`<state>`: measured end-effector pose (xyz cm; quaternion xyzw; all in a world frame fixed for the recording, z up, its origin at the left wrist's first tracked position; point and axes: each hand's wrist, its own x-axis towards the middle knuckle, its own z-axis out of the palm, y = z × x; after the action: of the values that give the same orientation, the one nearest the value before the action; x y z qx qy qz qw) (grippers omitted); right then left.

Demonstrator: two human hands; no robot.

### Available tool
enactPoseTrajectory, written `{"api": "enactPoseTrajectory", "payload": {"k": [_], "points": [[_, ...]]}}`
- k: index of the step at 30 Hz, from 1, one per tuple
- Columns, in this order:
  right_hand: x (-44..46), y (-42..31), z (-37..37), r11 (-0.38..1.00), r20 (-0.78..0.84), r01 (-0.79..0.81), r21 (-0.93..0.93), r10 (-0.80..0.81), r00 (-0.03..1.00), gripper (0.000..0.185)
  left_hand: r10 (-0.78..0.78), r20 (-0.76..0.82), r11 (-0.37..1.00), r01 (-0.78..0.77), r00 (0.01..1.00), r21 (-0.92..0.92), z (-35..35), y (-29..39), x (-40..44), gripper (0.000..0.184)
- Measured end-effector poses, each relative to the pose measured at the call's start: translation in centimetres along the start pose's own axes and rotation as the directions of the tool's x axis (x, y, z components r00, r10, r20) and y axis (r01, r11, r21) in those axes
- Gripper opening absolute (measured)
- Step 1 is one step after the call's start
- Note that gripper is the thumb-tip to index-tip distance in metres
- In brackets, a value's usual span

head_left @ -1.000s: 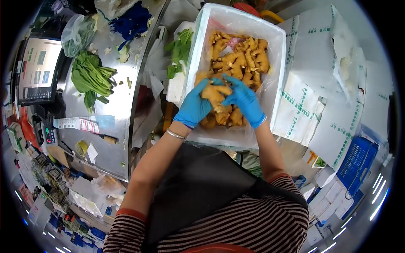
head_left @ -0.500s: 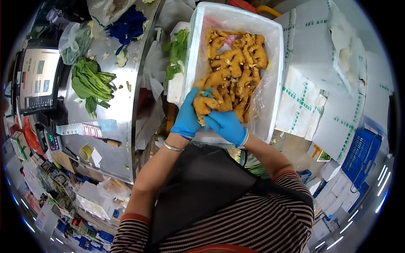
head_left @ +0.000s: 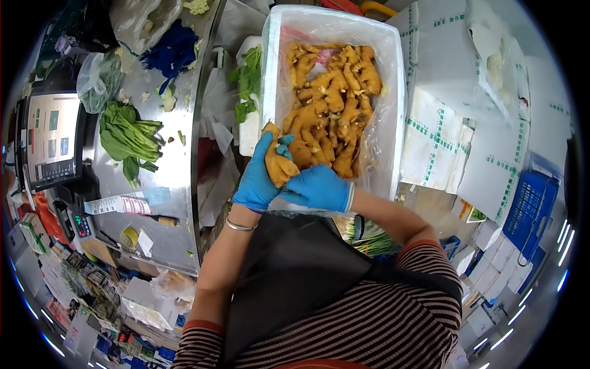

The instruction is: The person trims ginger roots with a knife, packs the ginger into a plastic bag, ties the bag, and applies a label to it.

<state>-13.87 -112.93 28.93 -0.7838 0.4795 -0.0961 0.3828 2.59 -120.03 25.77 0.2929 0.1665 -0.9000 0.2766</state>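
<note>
My left hand [head_left: 254, 183], in a blue glove, is wrapped round a knobbly piece of ginger root [head_left: 278, 165]. It holds the piece over the near left corner of a white foam box [head_left: 397, 117]. My right hand [head_left: 324, 188], also blue-gloved, is closed at the lower end of the same piece, its fingertips partly hidden. Inside the box, on a clear plastic liner [head_left: 378, 150], lies a heap of ginger [head_left: 332, 98].
Left of the box stands a metal table [head_left: 178, 203] with leafy greens [head_left: 129, 138], a blue cloth [head_left: 172, 52], a knife handle [head_left: 166, 220] and tape [head_left: 129, 237]. A screen [head_left: 55, 138] is beyond. White cartons [head_left: 442, 80] and a blue crate [head_left: 531, 209] are on the right.
My left hand has drawn the ginger piece left and toward me, away from the heap, and turned it more upright. My right hand has moved slightly left with it.
</note>
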Motion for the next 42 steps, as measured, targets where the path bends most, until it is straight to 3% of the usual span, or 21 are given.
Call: {"api": "enactPoseTrajectory", "payload": {"k": [2, 4, 5, 6, 7, 9, 12, 15, 16, 18, 19, 20, 23, 26, 29, 33, 35, 37, 38, 41, 42], "points": [[0.2, 2.9, -1.7, 0.994, 0.082, -0.024, 0.106, 0.016, 0.996, 0.042, 0.124, 0.027, 0.983, -0.127, 0.992, 0.135, 1.0, -0.3, -0.7, 0.042], [1.2, 8.2, -4.4, 0.964, 0.216, -0.232, 0.132, 0.200, 0.956, 0.046, 0.207, 0.111, 0.946, -0.228, 0.972, 0.231, 0.3, -0.2, -0.7, 0.039], [1.9, 9.9, -6.3, 0.915, 0.051, -0.297, 0.272, 0.294, 0.954, 0.053, 0.220, 0.104, 0.925, -0.241, 0.970, 0.293, 0.2, -0.2, -0.8, 0.039], [2.6, 12.5, -7.1, 0.919, -0.192, -0.353, 0.176, 0.384, 0.903, 0.059, 0.238, 0.099, 0.899, -0.258, 0.966, 0.354, 0.1, -0.2, -0.9, 0.040], [4.1, 15.6, -7.3, 0.771, -0.421, -0.570, -0.284, 0.433, 0.797, 0.066, 0.257, 0.097, 0.867, -0.274, 0.961, 0.416, 0.1, -0.1, -0.9, 0.041], [5.3, 19.7, -7.7, 0.326, -0.642, -0.726, -0.606, 0.338, 0.688, 0.071, 0.238, 0.108, 0.861, -0.261, 0.965, 0.436, -0.6, -0.4, -0.9, 0.041], [5.1, 21.5, -8.4, 0.374, -0.539, -0.843, -0.387, 0.650, 0.536, 0.079, 0.211, 0.055, 0.857, -0.212, 0.976, 0.470, -0.1, -1.2, -1.5, 0.043], [3.7, 24.9, -8.5, 0.544, -0.447, -0.837, -0.051, 0.737, 0.507, 0.083, 0.184, 0.032, 0.850, -0.176, 0.982, 0.497, -0.2, -1.3, -2.1, 0.050], [2.1, 24.4, -8.3, 0.653, -0.502, -0.731, 0.195, 0.707, 0.498, 0.077, 0.177, 0.024, 0.848, -0.164, 0.984, 0.505, 0.0, -1.4, -2.2, 0.052], [-1.1, 23.7, -8.6, 0.730, -0.535, -0.159, 0.664, 0.613, 0.582, 0.069, 0.166, 0.036, 0.848, -0.161, 0.985, 0.505, 0.3, -1.4, -2.3, 0.057], [-2.8, 22.4, -9.3, 0.450, -0.365, -0.014, 0.893, 0.741, 0.564, 0.060, 0.166, 0.058, 0.851, -0.173, 0.984, 0.497, 0.5, -1.5, -2.1, 0.059], [-3.4, 17.8, -10.5, 0.229, -0.300, 0.195, 0.954, 0.725, 0.619, 0.054, 0.161, 0.078, 0.854, -0.178, 0.984, 0.489, 0.6, -1.5, -2.0, 0.061], [-5.6, 13.6, -9.9, -0.107, -0.218, 0.378, 0.920, 0.660, 0.719, 0.052, 0.137, 0.173, 0.862, -0.204, 0.975, 0.464, 0.7, -1.9, -0.5, 0.065], [-6.6, 12.9, -8.0, -0.273, -0.226, 0.385, 0.881, 0.473, 0.852, 0.052, 0.116, 0.201, 0.851, -0.202, 0.973, 0.485, 1.5, -2.2, 0.8, 0.070], [-5.2, 9.6, -7.3, -0.124, -0.203, 0.310, 0.943, 0.523, 0.828, 0.050, 0.119, 0.231, 0.842, -0.222, 0.966, 0.492, 2.1, -2.4, 1.8, 0.071], [-4.3, 7.9, -5.8, -0.130, 0.034, 0.051, 0.990, 0.576, 0.817, 0.043, 0.152, 0.229, 0.840, -0.247, 0.962, 0.483, 2.7, -2.7, 2.1, 0.055], [-3.8, 7.2, -5.4, 0.319, -0.002, -0.235, 0.918, 0.597, 0.802, 0.045, 0.181, 0.169, 0.857, -0.239, 0.969, 0.456, 2.7, -2.7, 2.2, 0.047], [-2.7, 5.4, -5.0, 0.460, -0.135, -0.174, 0.871, 0.564, 0.814, 0.050, 0.213, 0.068, 0.880, -0.221, 0.975, 0.421, 2.7, -2.8, 2.6, 0.042], [-2.2, 4.6, -5.0, 0.528, -0.202, -0.140, 0.838, 0.538, 0.818, 0.053, 0.191, 0.117, 0.930, -0.218, 0.975, 0.297, 3.0, -2.7, 2.8, 0.039], [-1.1, 2.9, -5.3, 0.348, -0.192, -0.099, 0.932, 0.707, 0.680, 0.057, 0.187, 0.067, 0.981, -0.190, 0.980, 0.039, 3.2, -1.4, 2.6, 0.039], [-1.1, 2.1, -5.8, 0.317, -0.168, -0.104, 0.943, 0.719, 0.674, 0.052, 0.262, 0.105, 0.960, -0.270, 0.959, 0.071, 3.4, -1.1, 2.3, 0.039]]}}
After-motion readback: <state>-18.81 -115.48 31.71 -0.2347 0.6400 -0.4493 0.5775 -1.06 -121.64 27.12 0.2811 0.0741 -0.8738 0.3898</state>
